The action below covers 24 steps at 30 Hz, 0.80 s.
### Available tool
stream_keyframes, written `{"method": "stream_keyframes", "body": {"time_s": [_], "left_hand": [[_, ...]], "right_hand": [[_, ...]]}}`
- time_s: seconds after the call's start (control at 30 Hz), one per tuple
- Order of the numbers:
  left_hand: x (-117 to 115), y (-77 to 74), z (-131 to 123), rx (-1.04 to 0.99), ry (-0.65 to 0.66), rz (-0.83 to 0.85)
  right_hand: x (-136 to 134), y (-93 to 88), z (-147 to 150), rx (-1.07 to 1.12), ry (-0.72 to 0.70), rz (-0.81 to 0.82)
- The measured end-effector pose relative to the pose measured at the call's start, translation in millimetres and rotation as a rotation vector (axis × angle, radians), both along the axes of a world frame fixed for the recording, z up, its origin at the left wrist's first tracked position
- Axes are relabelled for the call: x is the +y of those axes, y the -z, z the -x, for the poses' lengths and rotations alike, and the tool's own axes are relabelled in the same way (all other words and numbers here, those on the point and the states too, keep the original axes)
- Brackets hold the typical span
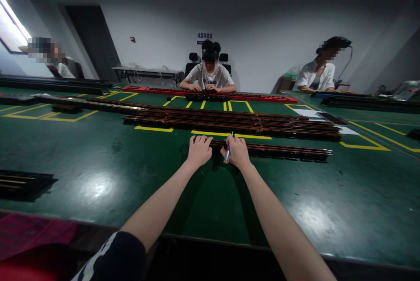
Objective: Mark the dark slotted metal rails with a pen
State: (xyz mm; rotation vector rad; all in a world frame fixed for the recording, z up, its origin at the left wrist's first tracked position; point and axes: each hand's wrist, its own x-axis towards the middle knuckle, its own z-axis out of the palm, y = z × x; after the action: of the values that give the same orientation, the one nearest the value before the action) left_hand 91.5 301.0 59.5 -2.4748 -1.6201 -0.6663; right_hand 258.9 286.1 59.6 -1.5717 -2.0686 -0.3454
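Observation:
A long dark rail with copper-coloured edges lies on the green table in front of me. My left hand is at its left end, fingers curled down over it; its fingertips are partly hidden. Close by on the right, my right hand holds a slim pen tilted between thumb and fingers, and rests against the same rail. Just beyond both hands lies a bundle of similar rails, side by side.
Yellow tape lines mark the green table. More dark rails lie at the near left. Across the table, a co-worker has both hands at a red rail. Other people sit at far left and right. White paper lies behind the bundle.

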Motion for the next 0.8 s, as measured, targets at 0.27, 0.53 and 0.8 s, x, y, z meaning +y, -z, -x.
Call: {"method": "stream_keyframes", "body": {"time_s": [0.27, 0.53, 0.8], "left_hand": [[0, 1.0, 0, -0.019, 0.007, 0.005], [-3, -3.1, 0, -0.038, 0.013, 0.006], [-7, -8.7, 0, -0.08, 0.032, 0.013]], "right_hand": [[1, -1.6, 0, -0.075, -0.003, 0.017], [-1, -6.7, 1, -0.096, 0.019, 0.055], [-5, -14.2, -5, -0.019, -0.046, 0.138]]}}
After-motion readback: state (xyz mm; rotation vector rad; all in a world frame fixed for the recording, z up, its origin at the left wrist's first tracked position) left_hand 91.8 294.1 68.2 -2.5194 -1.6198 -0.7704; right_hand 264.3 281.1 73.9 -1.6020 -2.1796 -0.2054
